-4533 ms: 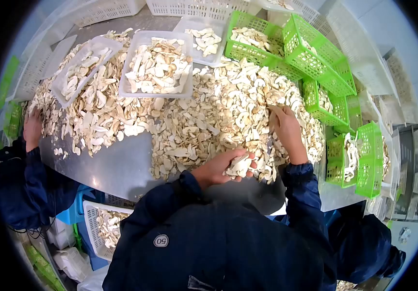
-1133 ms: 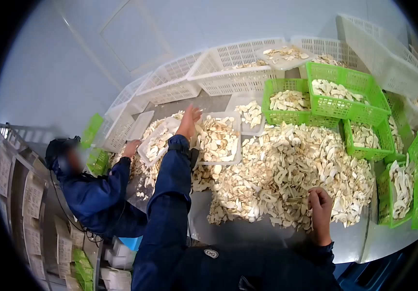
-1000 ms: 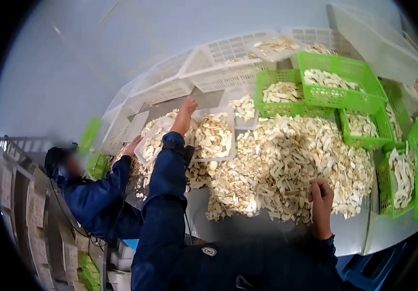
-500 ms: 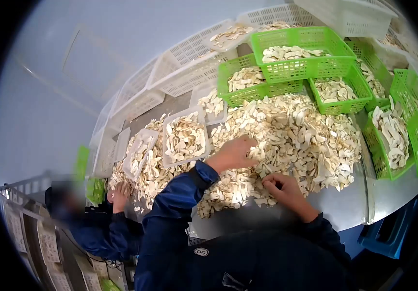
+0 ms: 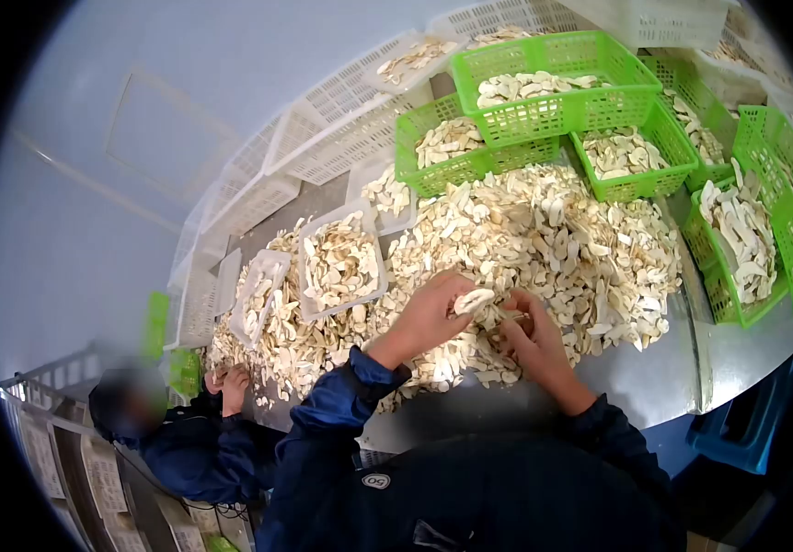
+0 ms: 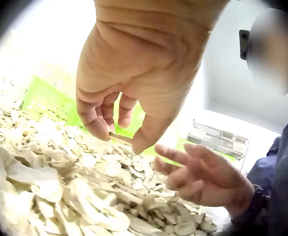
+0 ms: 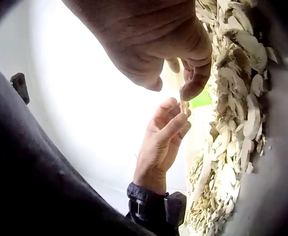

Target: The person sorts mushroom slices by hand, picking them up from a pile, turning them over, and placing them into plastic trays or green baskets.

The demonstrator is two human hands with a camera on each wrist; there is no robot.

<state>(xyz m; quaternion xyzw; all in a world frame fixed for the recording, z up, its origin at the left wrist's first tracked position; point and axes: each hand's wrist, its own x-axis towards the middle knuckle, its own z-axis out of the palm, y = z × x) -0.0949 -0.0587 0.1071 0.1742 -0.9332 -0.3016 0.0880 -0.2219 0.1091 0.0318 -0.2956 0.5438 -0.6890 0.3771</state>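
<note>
A broad heap of pale sliced dried mushrooms (image 5: 507,230) covers the metal table. Close over its near side, my left hand (image 5: 421,319) pinches a single thin mushroom slice (image 5: 474,301) between thumb and fingertips; the left wrist view shows this slice (image 6: 120,137) edge-on. Just to its right is my right hand (image 5: 544,348), fingers loosely bent. In the right wrist view, the right hand (image 7: 168,49) has its thumb apart from its fingers and one fingertip right at the slice's upper end. The left wrist view shows the right hand (image 6: 210,182) with nothing between its fingers.
Green baskets (image 5: 557,120) of slices stand behind and right of the heap. Clear plastic trays (image 5: 356,302) with slices are at left. White crates (image 5: 350,152) line the back. Another person (image 5: 203,451) works at the far left, and a blue stool (image 5: 741,423) stands at right.
My left hand came back from the trays at left to the heap and now pinches a mushroom slice. The right hand moved closer to it. The head view has turned and shifted.
</note>
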